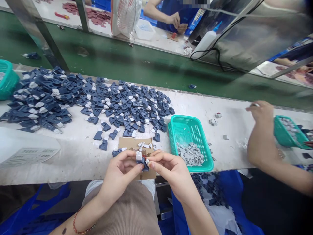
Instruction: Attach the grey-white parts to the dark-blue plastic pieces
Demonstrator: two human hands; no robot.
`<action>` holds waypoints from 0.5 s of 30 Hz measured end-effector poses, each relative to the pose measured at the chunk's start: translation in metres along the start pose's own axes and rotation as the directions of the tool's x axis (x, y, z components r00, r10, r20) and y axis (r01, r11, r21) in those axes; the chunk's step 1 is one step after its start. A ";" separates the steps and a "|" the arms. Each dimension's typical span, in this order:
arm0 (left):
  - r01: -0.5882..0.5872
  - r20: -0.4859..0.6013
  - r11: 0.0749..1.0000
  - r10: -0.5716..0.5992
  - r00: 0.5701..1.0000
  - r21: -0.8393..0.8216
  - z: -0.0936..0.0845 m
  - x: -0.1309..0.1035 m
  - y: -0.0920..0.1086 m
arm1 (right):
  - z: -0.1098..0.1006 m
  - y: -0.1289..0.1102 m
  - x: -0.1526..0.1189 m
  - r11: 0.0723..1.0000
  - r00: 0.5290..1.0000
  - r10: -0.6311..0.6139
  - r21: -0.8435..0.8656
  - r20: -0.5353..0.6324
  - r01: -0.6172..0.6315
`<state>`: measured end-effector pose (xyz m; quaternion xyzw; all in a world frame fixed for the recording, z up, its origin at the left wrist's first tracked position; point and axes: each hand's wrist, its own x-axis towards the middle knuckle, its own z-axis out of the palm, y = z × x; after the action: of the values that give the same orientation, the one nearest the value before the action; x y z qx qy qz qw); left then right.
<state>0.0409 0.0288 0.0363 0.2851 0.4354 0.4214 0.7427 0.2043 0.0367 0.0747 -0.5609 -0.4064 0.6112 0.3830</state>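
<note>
Between my two hands, above a piece of cardboard [126,143], is a small dark blue plastic part [144,165] with a white piece [139,156] on its upper end. My left hand [123,168] pinches this part between thumb and fingertips. On its other side, my right hand [171,169] is closed, with a small white piece [147,161] at its fingertips, against the blue part. A few grey-white pieces [144,145] lie on the cardboard. Another blue part [117,152] rests beside my left fingers. Heaped behind the cardboard are many similar blue parts [132,107] with white ends.
A green basket [172,140] of small grey-white pieces stands right of the cardboard. A co-worker's arm [261,137] reaches over the table at right, near another green basket [281,133]. A clear plastic sheet [26,147] lies at left. Blue crates [230,186] stand below the table.
</note>
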 end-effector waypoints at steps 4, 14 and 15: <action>-0.014 -0.005 1.000 0.014 1.000 0.007 0.001 0.000 0.000 | 0.002 -0.002 -0.002 0.989 0.998 -0.066 -0.136 -0.009 0.064; -0.095 0.013 0.990 0.094 0.996 0.109 0.002 -0.001 0.005 | -0.002 0.005 -0.002 0.995 0.996 0.055 0.085 0.067 -0.061; -0.123 -0.003 0.983 0.124 0.992 0.136 0.002 -0.001 0.006 | 0.000 0.007 -0.003 0.993 0.997 0.049 0.106 0.054 -0.054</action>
<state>0.0406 0.0306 0.0424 0.3591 0.4487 0.4376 0.6916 0.2049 0.0315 0.0693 -0.5341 -0.3681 0.6559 0.3861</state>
